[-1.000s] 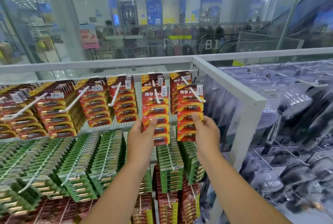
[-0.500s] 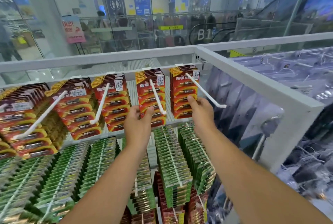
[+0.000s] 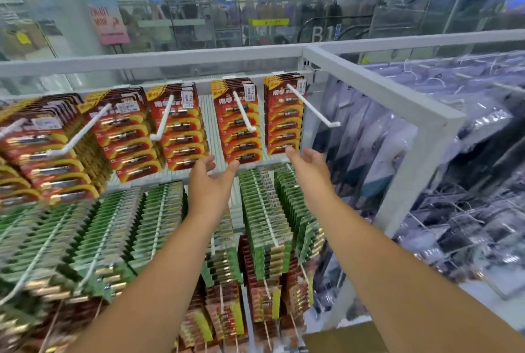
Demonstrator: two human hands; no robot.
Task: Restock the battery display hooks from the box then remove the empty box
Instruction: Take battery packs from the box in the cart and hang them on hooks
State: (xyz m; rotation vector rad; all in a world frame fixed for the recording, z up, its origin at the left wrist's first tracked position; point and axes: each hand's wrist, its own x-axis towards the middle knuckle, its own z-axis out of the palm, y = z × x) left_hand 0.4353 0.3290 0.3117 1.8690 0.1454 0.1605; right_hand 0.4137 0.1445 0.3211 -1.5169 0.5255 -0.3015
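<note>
Red battery packs hang on white hooks along the top row. The pack stack second from the right and the rightmost stack sit pushed back on their hooks. My left hand is just below the second stack, fingers spread and relaxed, holding nothing. My right hand is below the rightmost stack, fingers straight, also holding nothing. A corner of a cardboard box shows at the bottom right.
Green battery packs fill the row beneath, and more red packs hang lower. A white rack frame borders the display on the right, with bagged goods beyond it. Glass panels stand behind.
Both hands slid the two red packs back along the rightmost hooks, let them go and drew back below the stacks. The camera view moved closer and lower.
</note>
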